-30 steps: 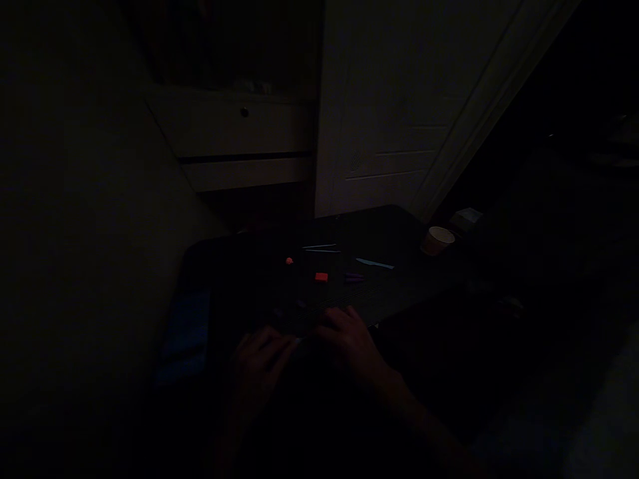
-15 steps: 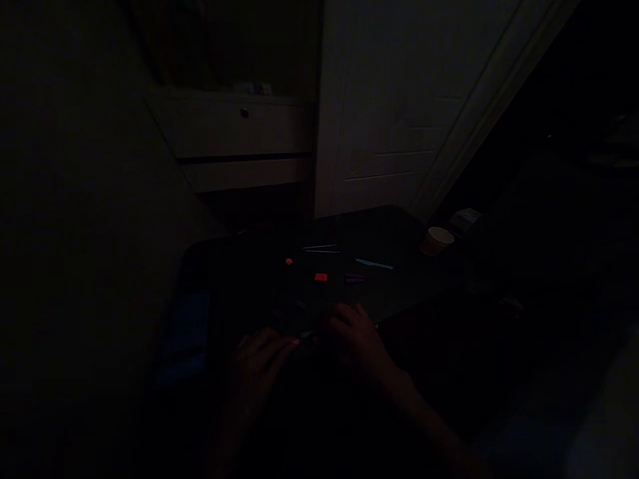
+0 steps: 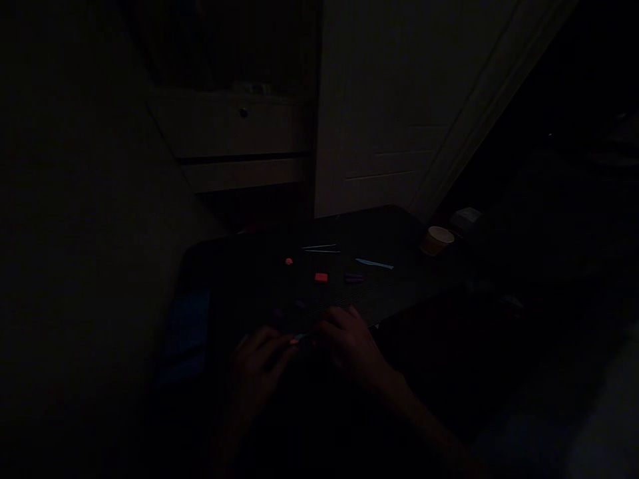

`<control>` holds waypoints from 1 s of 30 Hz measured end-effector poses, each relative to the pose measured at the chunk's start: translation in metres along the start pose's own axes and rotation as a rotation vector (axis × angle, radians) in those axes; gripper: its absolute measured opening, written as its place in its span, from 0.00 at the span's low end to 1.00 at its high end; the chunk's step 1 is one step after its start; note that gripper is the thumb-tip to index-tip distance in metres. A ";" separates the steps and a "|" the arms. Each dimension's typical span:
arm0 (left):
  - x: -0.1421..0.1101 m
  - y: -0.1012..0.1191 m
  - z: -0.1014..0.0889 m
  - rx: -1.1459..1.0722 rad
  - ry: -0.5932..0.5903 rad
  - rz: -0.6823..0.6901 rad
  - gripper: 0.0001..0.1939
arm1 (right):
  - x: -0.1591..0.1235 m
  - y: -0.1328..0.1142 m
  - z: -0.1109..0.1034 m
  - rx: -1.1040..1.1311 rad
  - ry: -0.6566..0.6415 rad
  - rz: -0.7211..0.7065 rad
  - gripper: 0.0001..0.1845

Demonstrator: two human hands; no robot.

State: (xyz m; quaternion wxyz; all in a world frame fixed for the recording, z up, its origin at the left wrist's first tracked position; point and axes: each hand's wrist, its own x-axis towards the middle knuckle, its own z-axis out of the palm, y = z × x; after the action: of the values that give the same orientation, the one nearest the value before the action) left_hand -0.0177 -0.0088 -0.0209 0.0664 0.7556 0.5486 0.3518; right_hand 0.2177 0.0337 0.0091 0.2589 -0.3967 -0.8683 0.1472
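The scene is very dark. My left hand (image 3: 259, 369) and my right hand (image 3: 349, 342) meet at the near edge of a dark table (image 3: 399, 229), fingers curled together round a small pink piece (image 3: 294, 341) with a pale blue bit beside it. What exactly they hold is too dim to name. Further out on the table lie a red block (image 3: 321, 277), a small orange ball (image 3: 288, 261), a purple piece (image 3: 353, 277), a light blue tool (image 3: 374, 264) and two thin sticks (image 3: 320, 248).
A paper cup (image 3: 438, 239) stands at the table's right corner, a pale box (image 3: 465, 216) behind it. A blue object (image 3: 187, 332) sits left of the table. A drawer unit (image 3: 239, 136) and a white door (image 3: 394, 106) are behind.
Both hands have stayed at the near table edge, shifting only slightly. A small pink piece now shows between the fingertips.
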 end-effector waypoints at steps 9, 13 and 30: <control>0.003 0.003 -0.001 -0.016 0.006 0.009 0.16 | 0.002 -0.003 0.002 0.046 -0.017 -0.032 0.16; 0.004 0.003 -0.002 -0.009 -0.001 0.029 0.20 | 0.002 -0.003 0.004 0.038 -0.024 -0.031 0.16; 0.004 0.003 -0.001 0.009 0.010 0.050 0.18 | 0.004 0.000 0.002 0.029 -0.058 -0.029 0.17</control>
State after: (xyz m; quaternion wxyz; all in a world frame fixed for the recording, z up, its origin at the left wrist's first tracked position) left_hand -0.0155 -0.0069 -0.0174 0.0514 0.7675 0.5314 0.3548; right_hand 0.2144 0.0366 0.0088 0.2415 -0.3760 -0.8787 0.1677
